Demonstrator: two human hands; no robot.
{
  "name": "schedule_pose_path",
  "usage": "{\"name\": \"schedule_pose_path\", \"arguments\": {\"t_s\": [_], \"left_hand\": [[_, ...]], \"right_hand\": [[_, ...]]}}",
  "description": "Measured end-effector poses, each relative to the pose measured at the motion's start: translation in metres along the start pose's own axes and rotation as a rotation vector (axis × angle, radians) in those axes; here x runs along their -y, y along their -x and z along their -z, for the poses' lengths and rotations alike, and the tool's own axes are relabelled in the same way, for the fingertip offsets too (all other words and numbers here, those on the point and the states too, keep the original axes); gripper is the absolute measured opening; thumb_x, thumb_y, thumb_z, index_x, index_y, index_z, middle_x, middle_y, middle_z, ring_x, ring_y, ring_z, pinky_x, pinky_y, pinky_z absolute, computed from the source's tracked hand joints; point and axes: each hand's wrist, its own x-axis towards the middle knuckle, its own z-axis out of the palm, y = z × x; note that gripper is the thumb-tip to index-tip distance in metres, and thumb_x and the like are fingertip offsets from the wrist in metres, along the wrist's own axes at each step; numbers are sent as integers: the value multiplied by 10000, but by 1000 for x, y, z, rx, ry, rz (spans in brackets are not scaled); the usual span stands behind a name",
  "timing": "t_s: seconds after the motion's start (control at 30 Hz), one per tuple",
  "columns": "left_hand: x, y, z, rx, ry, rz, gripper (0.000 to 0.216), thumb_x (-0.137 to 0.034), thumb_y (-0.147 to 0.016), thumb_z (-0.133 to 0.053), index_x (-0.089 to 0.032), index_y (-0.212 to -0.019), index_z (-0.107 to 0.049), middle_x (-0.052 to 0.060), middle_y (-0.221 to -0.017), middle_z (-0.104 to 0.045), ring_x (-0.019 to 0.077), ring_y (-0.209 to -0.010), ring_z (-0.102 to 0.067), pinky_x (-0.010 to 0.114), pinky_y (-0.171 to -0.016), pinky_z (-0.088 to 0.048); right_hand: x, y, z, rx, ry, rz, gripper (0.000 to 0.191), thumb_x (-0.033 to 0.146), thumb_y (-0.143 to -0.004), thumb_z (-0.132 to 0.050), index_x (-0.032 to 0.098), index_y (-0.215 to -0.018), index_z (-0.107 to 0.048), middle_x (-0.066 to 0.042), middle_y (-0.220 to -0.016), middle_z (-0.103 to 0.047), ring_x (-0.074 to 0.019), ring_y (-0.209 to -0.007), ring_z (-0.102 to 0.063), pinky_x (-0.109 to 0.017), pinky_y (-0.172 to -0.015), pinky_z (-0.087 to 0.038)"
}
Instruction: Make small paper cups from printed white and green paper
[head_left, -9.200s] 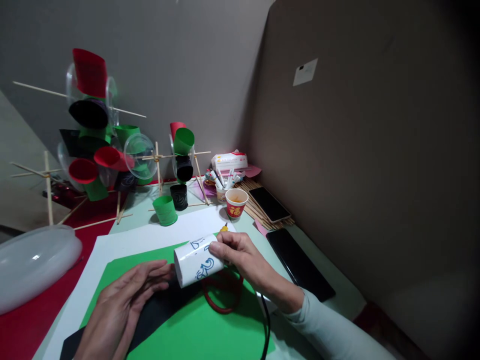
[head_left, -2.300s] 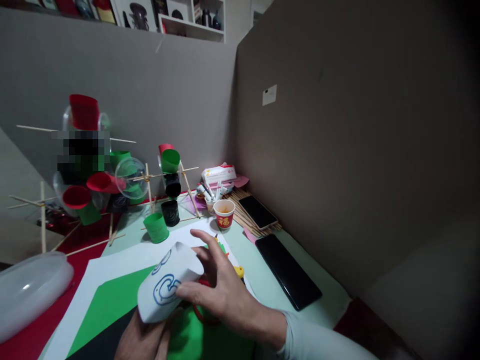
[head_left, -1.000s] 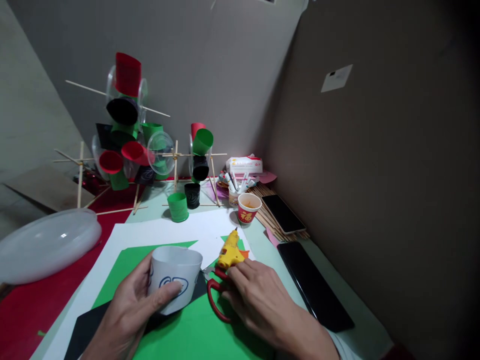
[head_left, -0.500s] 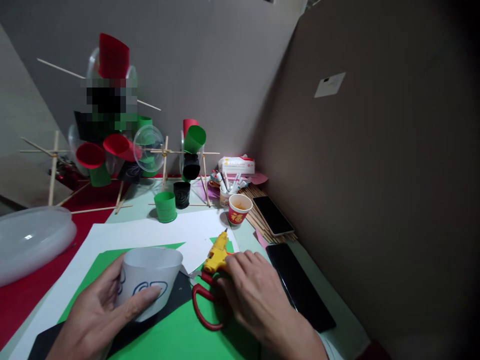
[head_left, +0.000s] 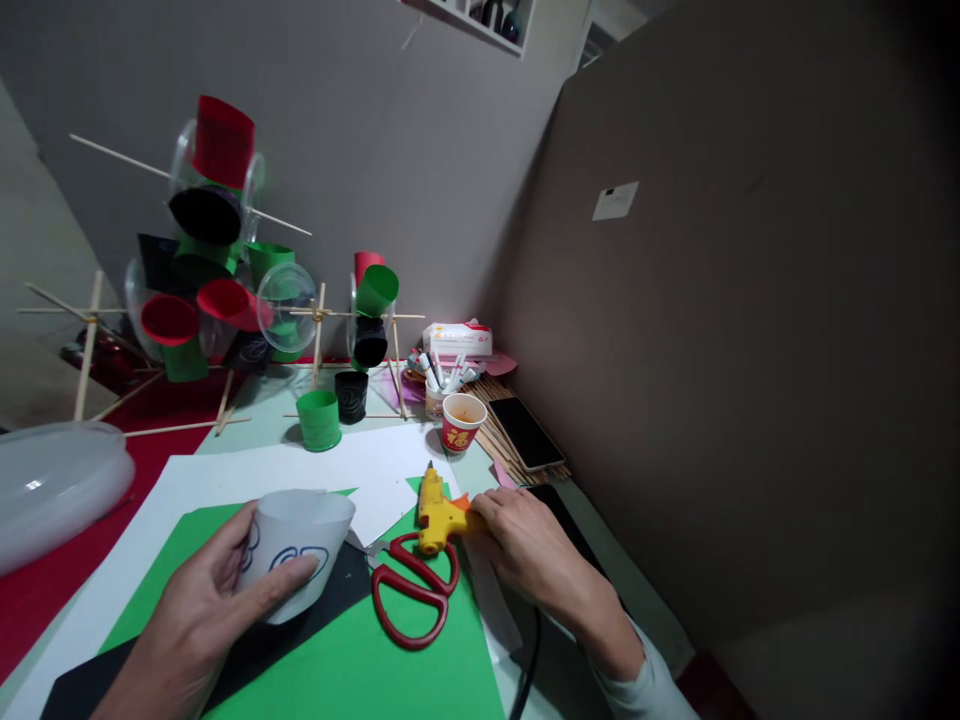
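Note:
My left hand (head_left: 191, 600) wraps around a frosted white cup (head_left: 304, 530) with blue line drawings, thumb across its front. The cup's mouth points up, tilted slightly. On the right, my right hand (head_left: 532, 540) is closed round the handle of a yellow glue gun (head_left: 433, 515), which has an orange trigger and its nozzle pointing away from me. Just below the glue gun lie red-handled scissors (head_left: 381, 610), their blades partly hidden. Under these are a green sheet (head_left: 367, 680), a black sheet (head_left: 349, 580) and white paper (head_left: 255, 470).
A stick frame (head_left: 88, 350) carrying red, green and black paper cups stands at the back left. Beyond the paper are a green cup (head_left: 319, 422), a black cup (head_left: 351, 398) and a red-and-white paper cup (head_left: 459, 436). A phone (head_left: 526, 434) lies on sticks at right.
My right hand has shifted right and grips the glue gun's handle; the gun has turned a little and the scissors show more fully. The left hand still holds the cup. The view has tilted up.

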Motion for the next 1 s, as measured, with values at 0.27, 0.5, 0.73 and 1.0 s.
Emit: {"name": "schedule_pose_path", "arguments": {"t_s": [0.27,0.5,0.73,1.0], "left_hand": [[8,-4,7,42,6,3,816,-501,-612,-951,-180,-1287,-622,95,-1289,-780,355,-1220,-696,228,-731,-635],[5,0,6,102,74,-49,692,-480,-641,-935,-219,-1221,-663,68,-1162,-815,301,-1078,-743,265,-848,-590],[2,6,5,85,96,-42,584,-498,-611,-950,-226,-1084,-740,42,-1011,-817,258,-945,-726,248,-787,-577],[-7,13,3,97,161,27,459,-484,-594,-959,-232,-925,-766,31,-798,-771,202,-741,-660,231,-633,-545]], "right_hand": [[-10,3,-2,-56,37,-84,114,69,-963,-592,166,-959,-651,-133,-1068,-753,-265,-978,-686,-355,-812,-411],[58,-3,-20,-44,-12,248,134,223,-898,-696,172,-1016,-656,-96,-971,-730,-269,-841,-660,-357,-693,-472],[66,-6,-42,-69,-105,307,174,137,-851,-598,150,-1025,-606,-127,-955,-698,-269,-830,-652,-355,-688,-506],[44,1,-17,-115,-906,116,280,246,-918,-598,228,-1193,-549,-60,-987,-709,-183,-750,-661,-286,-672,-535]]}}
